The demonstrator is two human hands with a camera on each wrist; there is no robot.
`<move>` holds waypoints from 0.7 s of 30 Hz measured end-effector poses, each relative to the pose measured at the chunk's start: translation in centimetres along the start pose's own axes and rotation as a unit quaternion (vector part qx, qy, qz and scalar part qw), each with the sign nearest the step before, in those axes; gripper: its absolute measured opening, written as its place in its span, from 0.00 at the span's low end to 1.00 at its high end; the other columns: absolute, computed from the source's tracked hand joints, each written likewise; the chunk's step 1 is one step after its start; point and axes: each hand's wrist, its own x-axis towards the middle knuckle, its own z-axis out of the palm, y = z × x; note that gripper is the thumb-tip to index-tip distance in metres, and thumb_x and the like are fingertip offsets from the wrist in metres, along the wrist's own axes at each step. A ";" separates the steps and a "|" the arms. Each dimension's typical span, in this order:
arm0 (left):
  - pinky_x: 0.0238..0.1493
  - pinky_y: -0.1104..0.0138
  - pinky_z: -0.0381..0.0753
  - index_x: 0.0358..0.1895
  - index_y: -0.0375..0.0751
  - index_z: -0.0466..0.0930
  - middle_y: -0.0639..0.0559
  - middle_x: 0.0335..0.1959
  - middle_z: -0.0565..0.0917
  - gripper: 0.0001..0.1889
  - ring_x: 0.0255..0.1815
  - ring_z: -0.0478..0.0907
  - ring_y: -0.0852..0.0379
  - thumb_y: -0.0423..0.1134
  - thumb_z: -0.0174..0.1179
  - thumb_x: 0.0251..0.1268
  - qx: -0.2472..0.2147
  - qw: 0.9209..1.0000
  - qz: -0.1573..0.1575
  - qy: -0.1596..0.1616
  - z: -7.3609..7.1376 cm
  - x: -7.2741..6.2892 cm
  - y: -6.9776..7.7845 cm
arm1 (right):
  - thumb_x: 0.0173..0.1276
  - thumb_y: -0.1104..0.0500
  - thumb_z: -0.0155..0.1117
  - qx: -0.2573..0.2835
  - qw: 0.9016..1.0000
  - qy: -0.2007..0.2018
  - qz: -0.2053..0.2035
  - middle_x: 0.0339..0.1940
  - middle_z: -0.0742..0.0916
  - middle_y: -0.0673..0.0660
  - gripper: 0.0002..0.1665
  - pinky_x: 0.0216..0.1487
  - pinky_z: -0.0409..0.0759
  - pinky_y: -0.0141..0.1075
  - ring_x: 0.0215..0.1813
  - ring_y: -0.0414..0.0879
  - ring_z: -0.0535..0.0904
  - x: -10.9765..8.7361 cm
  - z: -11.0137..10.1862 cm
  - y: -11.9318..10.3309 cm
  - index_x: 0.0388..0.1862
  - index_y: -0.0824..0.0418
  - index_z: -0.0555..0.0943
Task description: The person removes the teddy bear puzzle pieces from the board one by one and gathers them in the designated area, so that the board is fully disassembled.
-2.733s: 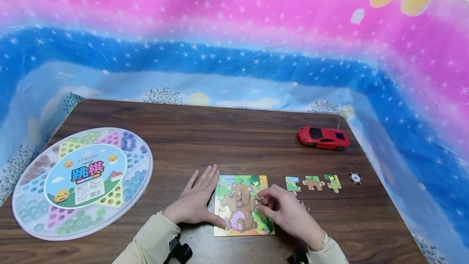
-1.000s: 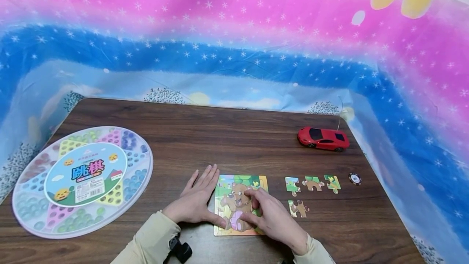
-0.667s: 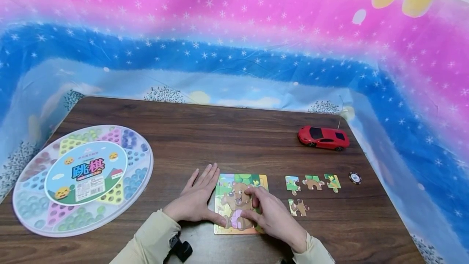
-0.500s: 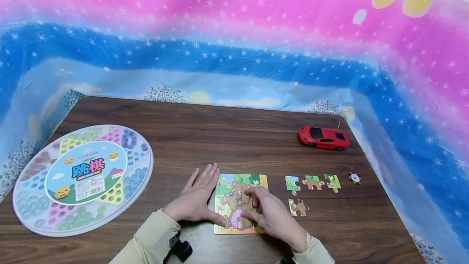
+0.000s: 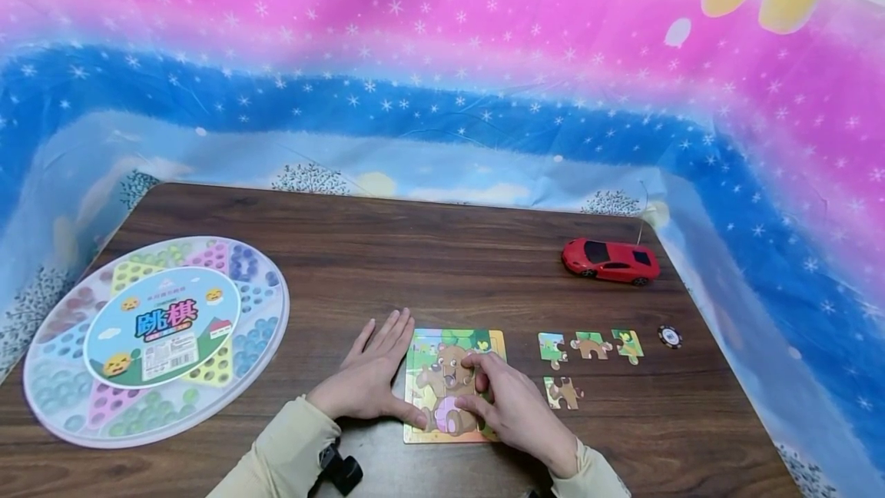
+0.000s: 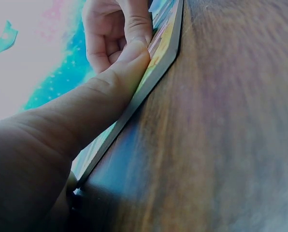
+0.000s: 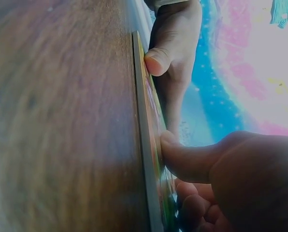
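Head view: square brown-bear puzzle (image 5: 445,384); left hand (image 5: 373,376) splayed, right hand (image 5: 510,400) curled on it, hold unclear.

Left hand (image 5: 369,383): stretched far, fingers (image 5: 390,333) spread, thumb (image 5: 408,412) extended right.
Right hand (image 5: 512,406): leaned left, fingers bent.

Cream, puffy sleeves (image 5: 280,452) cover both forearms, a black device (image 5: 342,473) at the left cuff (image 5: 314,417)
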 end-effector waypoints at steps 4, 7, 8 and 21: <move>0.73 0.48 0.25 0.78 0.35 0.39 0.43 0.79 0.37 0.72 0.79 0.30 0.49 0.77 0.65 0.36 -0.001 1.000 0.002 0.000 0.0 0.0 0.0 | 0.62 0.49 0.71 0.005 1.000 -0.003 0.006 0.32 0.75 0.43 0.24 0.25 0.69 0.28 0.26 0.35 0.69 0.0 0.0 0.0 0.54 0.52 0.76; 0.73 0.49 0.25 0.78 0.35 0.39 0.43 0.79 0.37 0.72 0.79 0.30 0.49 0.76 0.65 0.37 -0.002 1.000 0.001 0.000 0.0 0.0 0.0 | 0.61 0.49 0.72 0.005 1.000 0.003 0.005 0.32 0.75 0.43 0.24 0.25 0.69 0.28 0.26 0.35 0.70 0.0 0.0 -0.1 0.54 0.52 0.77; 0.73 0.49 0.25 0.78 0.35 0.38 0.43 0.79 0.36 0.72 0.79 0.30 0.49 0.76 0.65 0.37 -0.003 1.000 0.001 0.000 0.0 0.0 0.0 | 0.61 0.49 0.72 0.004 1.000 0.006 0.003 0.32 0.75 0.43 0.24 0.26 0.70 0.28 0.27 0.34 0.70 0.0 0.0 -0.1 0.54 0.52 0.77; 0.73 0.49 0.26 0.78 0.34 0.39 0.43 0.79 0.37 0.72 0.79 0.31 0.49 0.77 0.65 0.36 -0.004 1.000 0.002 0.004 0.1 0.0 -0.1 | 0.63 0.47 0.70 -0.025 1.000 0.000 -0.002 0.34 0.74 0.44 0.31 0.26 0.68 0.27 0.27 0.34 0.67 -0.1 0.0 -0.3 0.62 0.57 0.77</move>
